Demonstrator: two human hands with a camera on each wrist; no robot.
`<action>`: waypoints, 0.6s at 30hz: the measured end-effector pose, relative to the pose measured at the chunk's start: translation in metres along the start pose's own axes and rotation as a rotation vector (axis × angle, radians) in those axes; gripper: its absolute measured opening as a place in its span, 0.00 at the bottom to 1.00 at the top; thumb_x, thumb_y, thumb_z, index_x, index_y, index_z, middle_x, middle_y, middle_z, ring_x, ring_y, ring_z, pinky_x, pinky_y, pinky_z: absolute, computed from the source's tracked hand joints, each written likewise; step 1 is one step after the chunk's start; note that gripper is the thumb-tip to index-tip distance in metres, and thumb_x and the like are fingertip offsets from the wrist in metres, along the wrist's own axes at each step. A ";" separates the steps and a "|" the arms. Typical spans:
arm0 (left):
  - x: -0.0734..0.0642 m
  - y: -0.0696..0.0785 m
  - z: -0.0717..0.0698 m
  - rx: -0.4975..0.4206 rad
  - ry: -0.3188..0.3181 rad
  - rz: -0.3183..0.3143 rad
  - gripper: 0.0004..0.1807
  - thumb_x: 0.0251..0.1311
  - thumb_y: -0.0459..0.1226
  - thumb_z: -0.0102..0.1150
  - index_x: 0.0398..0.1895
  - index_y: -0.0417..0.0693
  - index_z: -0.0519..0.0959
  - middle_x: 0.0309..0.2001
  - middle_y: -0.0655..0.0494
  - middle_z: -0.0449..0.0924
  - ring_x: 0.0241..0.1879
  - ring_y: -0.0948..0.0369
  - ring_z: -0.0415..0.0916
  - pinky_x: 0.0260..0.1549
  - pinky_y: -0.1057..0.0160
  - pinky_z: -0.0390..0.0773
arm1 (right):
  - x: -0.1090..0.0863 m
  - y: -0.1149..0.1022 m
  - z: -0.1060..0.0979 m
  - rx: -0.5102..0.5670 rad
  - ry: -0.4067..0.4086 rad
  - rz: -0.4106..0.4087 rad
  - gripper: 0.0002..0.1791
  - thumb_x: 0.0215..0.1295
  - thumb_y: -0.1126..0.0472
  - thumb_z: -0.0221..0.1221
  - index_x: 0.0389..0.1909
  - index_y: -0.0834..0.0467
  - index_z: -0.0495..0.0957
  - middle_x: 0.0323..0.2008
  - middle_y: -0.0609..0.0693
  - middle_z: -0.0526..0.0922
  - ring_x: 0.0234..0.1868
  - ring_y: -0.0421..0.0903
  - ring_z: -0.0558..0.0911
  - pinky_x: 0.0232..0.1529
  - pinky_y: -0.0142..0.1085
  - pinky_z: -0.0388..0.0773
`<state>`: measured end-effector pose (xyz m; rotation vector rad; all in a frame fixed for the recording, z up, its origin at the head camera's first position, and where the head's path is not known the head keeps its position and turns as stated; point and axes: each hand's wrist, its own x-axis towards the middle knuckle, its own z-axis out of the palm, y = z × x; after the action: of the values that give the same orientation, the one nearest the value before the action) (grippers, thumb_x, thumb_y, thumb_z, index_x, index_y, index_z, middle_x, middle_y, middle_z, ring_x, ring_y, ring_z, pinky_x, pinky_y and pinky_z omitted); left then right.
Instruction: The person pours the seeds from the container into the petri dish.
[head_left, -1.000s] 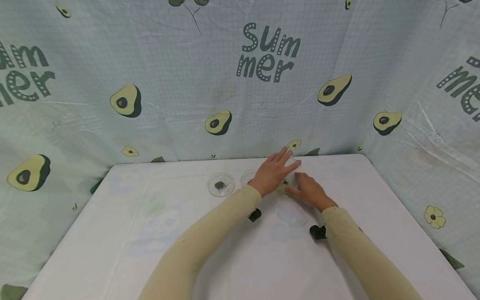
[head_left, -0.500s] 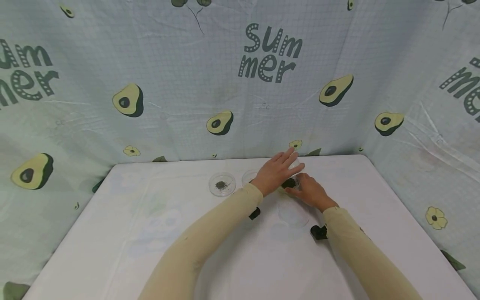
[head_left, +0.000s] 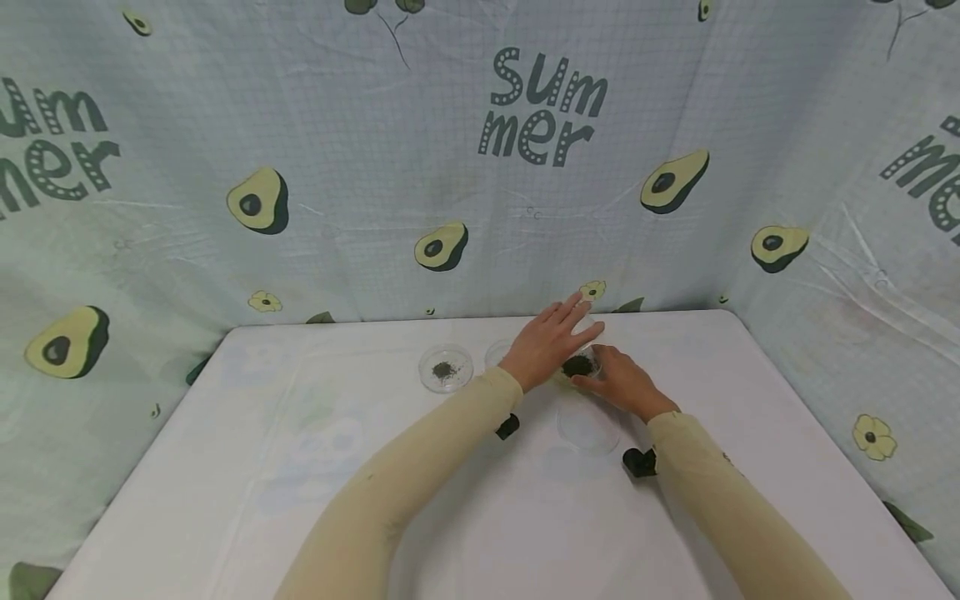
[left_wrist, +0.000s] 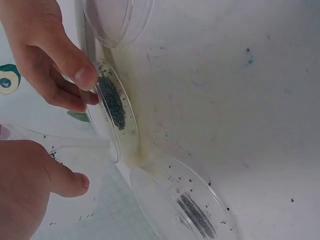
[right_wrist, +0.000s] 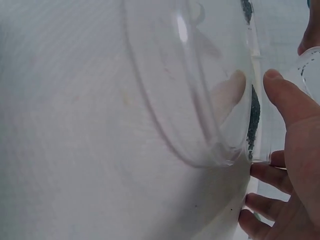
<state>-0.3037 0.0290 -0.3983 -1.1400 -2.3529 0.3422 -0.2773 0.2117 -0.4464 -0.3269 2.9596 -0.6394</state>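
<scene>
My left hand (head_left: 550,343) holds a clear plastic container (left_wrist: 82,145) tipped over a petri dish. Dark specks cling inside the container, and its full shape is partly hidden by the hand. The petri dish (left_wrist: 131,112) bears a heap of dark grains (head_left: 577,366). My right hand (head_left: 628,385) grips this dish at its right side, thumb toward the front and fingers round the far side. Nearer to me lies another clear dish or lid (head_left: 587,428), which shows large in the right wrist view.
To the left stands a petri dish (head_left: 446,369) with a small dark pile. Between it and the left hand, a further dish (head_left: 496,353) is partly covered by that hand. Stray grains dot the white table (head_left: 300,417). A printed curtain (head_left: 337,167) rises behind.
The dark heap in the gripped dish has become clearly visible and larger over the last second. My left hand has shifted only slightly; the right hand stays at the dish.
</scene>
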 end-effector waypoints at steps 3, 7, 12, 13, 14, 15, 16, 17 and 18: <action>-0.002 -0.003 -0.001 -0.025 -0.004 -0.014 0.30 0.68 0.36 0.54 0.72 0.63 0.60 0.74 0.51 0.56 0.77 0.54 0.48 0.72 0.59 0.60 | 0.001 -0.001 -0.003 -0.009 -0.014 0.006 0.47 0.65 0.43 0.59 0.70 0.73 0.54 0.68 0.73 0.61 0.69 0.68 0.63 0.65 0.62 0.63; -0.003 -0.006 -0.003 -0.061 -0.010 -0.050 0.31 0.69 0.36 0.53 0.72 0.62 0.59 0.74 0.50 0.57 0.76 0.54 0.49 0.72 0.58 0.58 | 0.003 -0.002 -0.005 -0.016 -0.023 0.022 0.47 0.65 0.43 0.59 0.69 0.73 0.54 0.68 0.73 0.61 0.69 0.68 0.63 0.65 0.61 0.63; -0.005 -0.009 -0.002 -0.108 -0.027 -0.116 0.31 0.69 0.36 0.52 0.73 0.62 0.58 0.73 0.50 0.57 0.76 0.53 0.50 0.73 0.56 0.56 | 0.002 -0.003 -0.005 -0.006 -0.018 0.033 0.49 0.64 0.42 0.59 0.71 0.73 0.52 0.69 0.72 0.59 0.70 0.68 0.61 0.67 0.60 0.61; -0.006 -0.009 -0.002 -0.118 -0.028 -0.126 0.32 0.69 0.36 0.53 0.73 0.62 0.58 0.73 0.50 0.58 0.76 0.53 0.51 0.73 0.56 0.57 | 0.002 -0.003 -0.005 -0.004 -0.015 0.033 0.49 0.64 0.42 0.60 0.71 0.72 0.52 0.69 0.72 0.59 0.70 0.68 0.61 0.67 0.60 0.61; -0.007 -0.010 -0.002 -0.128 -0.026 -0.136 0.32 0.68 0.35 0.54 0.73 0.61 0.58 0.72 0.50 0.58 0.75 0.52 0.51 0.73 0.56 0.57 | 0.002 -0.003 -0.005 0.000 -0.013 0.034 0.49 0.64 0.42 0.60 0.71 0.72 0.52 0.70 0.72 0.59 0.70 0.68 0.61 0.67 0.60 0.61; -0.008 -0.010 -0.003 -0.133 -0.034 -0.146 0.33 0.67 0.35 0.55 0.73 0.61 0.58 0.72 0.50 0.58 0.75 0.52 0.51 0.73 0.56 0.57 | 0.001 -0.003 -0.005 0.003 -0.012 0.035 0.49 0.64 0.42 0.60 0.71 0.72 0.51 0.70 0.72 0.58 0.70 0.68 0.61 0.67 0.60 0.61; -0.009 -0.011 -0.003 -0.143 -0.036 -0.157 0.34 0.66 0.35 0.56 0.73 0.61 0.58 0.72 0.49 0.59 0.75 0.52 0.52 0.72 0.56 0.58 | 0.001 -0.003 -0.005 0.005 -0.010 0.035 0.49 0.64 0.42 0.60 0.71 0.72 0.51 0.70 0.72 0.58 0.70 0.68 0.61 0.67 0.60 0.61; -0.011 -0.012 -0.003 -0.150 -0.041 -0.168 0.35 0.65 0.35 0.57 0.74 0.60 0.57 0.72 0.49 0.59 0.75 0.52 0.52 0.72 0.56 0.58 | 0.001 -0.003 -0.005 0.008 -0.009 0.036 0.49 0.64 0.42 0.60 0.71 0.72 0.51 0.70 0.72 0.58 0.70 0.68 0.61 0.67 0.60 0.61; -0.013 -0.013 -0.003 -0.158 -0.043 -0.179 0.36 0.64 0.35 0.58 0.74 0.60 0.57 0.72 0.49 0.59 0.75 0.52 0.52 0.72 0.55 0.58 | 0.000 -0.004 -0.005 0.007 -0.007 0.035 0.49 0.64 0.42 0.60 0.71 0.72 0.51 0.70 0.72 0.58 0.70 0.68 0.61 0.67 0.60 0.62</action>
<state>-0.3040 0.0110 -0.3938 -0.9898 -2.5340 0.1207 -0.2775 0.2105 -0.4405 -0.2753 2.9491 -0.6424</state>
